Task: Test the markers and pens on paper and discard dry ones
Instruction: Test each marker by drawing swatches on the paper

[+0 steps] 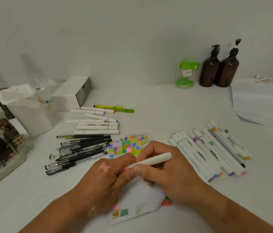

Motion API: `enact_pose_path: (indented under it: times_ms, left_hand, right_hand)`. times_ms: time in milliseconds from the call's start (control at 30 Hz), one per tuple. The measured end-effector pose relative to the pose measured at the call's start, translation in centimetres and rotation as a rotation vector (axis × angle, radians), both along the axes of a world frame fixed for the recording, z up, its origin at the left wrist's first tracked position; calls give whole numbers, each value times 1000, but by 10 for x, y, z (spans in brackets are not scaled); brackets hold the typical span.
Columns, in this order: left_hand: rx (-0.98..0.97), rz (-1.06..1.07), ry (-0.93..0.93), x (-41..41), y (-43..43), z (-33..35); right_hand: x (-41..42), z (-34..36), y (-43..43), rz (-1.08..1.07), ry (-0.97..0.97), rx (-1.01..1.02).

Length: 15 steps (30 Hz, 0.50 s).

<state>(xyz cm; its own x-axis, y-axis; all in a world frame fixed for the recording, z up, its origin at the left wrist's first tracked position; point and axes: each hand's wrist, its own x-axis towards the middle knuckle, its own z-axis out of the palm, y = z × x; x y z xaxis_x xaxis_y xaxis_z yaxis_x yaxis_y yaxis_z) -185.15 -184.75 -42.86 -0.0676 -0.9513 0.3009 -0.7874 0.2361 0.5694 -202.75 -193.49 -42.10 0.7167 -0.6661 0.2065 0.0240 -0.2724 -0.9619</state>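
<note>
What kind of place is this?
Likely a home or office desk against a plain wall: markers and pens laid out around a swatch-covered paper, pump bottles at the back.

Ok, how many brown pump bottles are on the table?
2. The left bottle stands at the back right by the wall, just right of the green jar. The right bottle stands close beside it. Nothing suggests another is hidden.
</note>
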Motion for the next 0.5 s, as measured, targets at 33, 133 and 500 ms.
enact_pose_path:
  times_ms: [33, 133, 500]
  left_hand:
    - [19, 6, -4, 0, 0, -1]
    - [83, 93, -77, 1, 1, -8]
    - [247, 183, -241, 16, 0, -13]
  right_hand:
    - [0, 0, 0, -35, 8, -28]
    - [0, 2, -3, -178, -59, 97]
    - [0, -7, -11, -299, 254, 87]
